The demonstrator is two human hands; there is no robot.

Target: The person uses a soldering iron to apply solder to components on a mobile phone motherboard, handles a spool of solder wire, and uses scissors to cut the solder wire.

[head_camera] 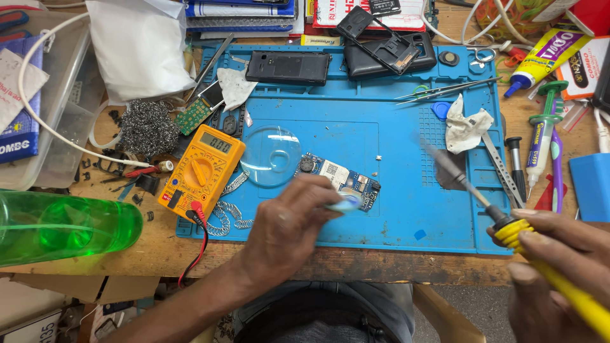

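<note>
A small blue circuit board lies flat near the middle of the blue work mat, its face crowded with a pale square shield, a dark round part at its upper-left end and silvery metal at its lower-right end. The left hand comes in from the lower left, knuckles up, fingers curled and pinched on a small pale, blurred piece pressed against the board's near edge; what that piece is cannot be told. The right hand sits at the lower right corner, closed around the yellow handle of a soldering iron, whose dark shaft slants up and left, blurred, with its tip hanging above the mat well to the right of the board. A clear round lens lies just left of the board, beside a yellow multimeter
</note>
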